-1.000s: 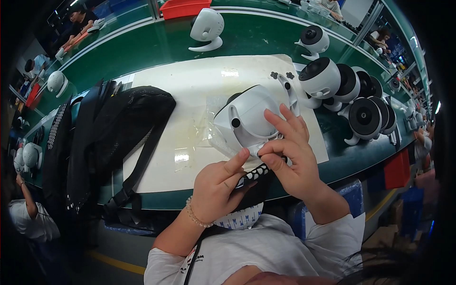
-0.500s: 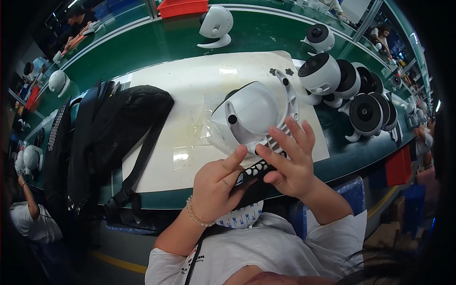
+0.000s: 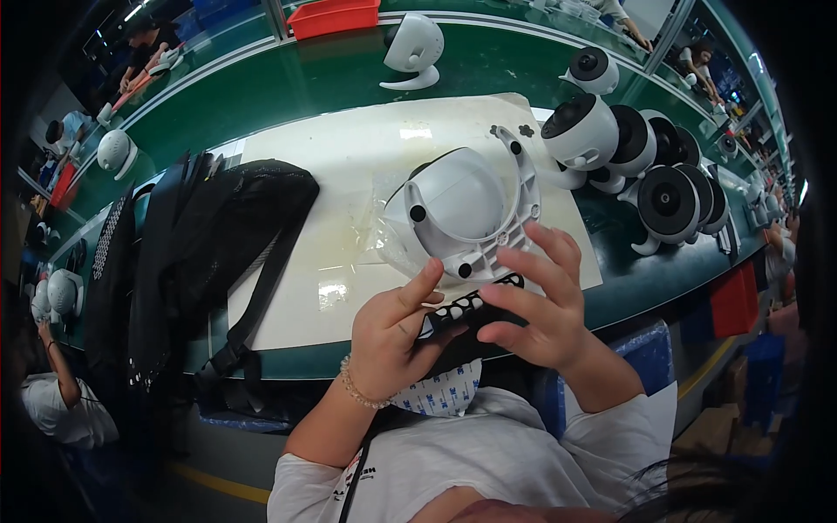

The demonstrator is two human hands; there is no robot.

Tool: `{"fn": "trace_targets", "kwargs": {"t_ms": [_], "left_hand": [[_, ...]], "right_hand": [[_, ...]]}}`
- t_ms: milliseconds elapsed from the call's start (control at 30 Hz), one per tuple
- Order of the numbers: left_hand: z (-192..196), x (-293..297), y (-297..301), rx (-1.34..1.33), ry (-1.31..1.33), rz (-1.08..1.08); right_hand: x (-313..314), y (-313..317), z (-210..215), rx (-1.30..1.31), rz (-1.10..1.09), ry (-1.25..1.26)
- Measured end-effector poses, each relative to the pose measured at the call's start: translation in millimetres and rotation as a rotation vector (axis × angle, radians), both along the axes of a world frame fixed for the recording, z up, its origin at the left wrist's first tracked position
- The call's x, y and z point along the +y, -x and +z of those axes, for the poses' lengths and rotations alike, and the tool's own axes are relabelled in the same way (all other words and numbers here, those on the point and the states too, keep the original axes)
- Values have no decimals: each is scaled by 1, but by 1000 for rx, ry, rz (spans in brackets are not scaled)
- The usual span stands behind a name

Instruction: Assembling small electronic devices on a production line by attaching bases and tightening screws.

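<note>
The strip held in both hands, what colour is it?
Black strip with a row of white pads, seen best in the head view.

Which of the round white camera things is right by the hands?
The white dome housing on the pale mat, just above the left hand and right hand. The others stand farther back or right on the green bench.

Left hand (image 3: 397,336) and right hand (image 3: 536,305) hold a black strip of white pads (image 3: 466,307) just below a white dome housing (image 3: 466,209) on the desk (image 3: 349,174).
</note>
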State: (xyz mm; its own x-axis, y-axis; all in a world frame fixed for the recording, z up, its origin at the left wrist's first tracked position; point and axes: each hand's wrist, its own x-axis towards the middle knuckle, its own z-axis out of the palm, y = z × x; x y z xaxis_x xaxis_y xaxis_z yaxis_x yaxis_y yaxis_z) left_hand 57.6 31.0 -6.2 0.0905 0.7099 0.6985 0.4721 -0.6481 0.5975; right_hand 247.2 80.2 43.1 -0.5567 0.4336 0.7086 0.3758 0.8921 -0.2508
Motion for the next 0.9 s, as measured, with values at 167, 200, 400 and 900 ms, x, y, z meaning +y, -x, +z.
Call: {"fn": "trace_targets", "kwargs": {"t_ms": [167, 200, 400, 900], "left_hand": [[2, 1, -1, 34, -23, 16], [2, 1, -1, 44, -38, 31], [3, -2, 0, 7, 14, -18], [11, 2, 11, 175, -88, 109]], "right_hand": [[-6, 8, -10, 68, 11, -99], [-7, 10, -10, 71, 12, -100], [-13, 10, -18, 135, 30, -96], [135, -6, 12, 599, 22, 760]]}}
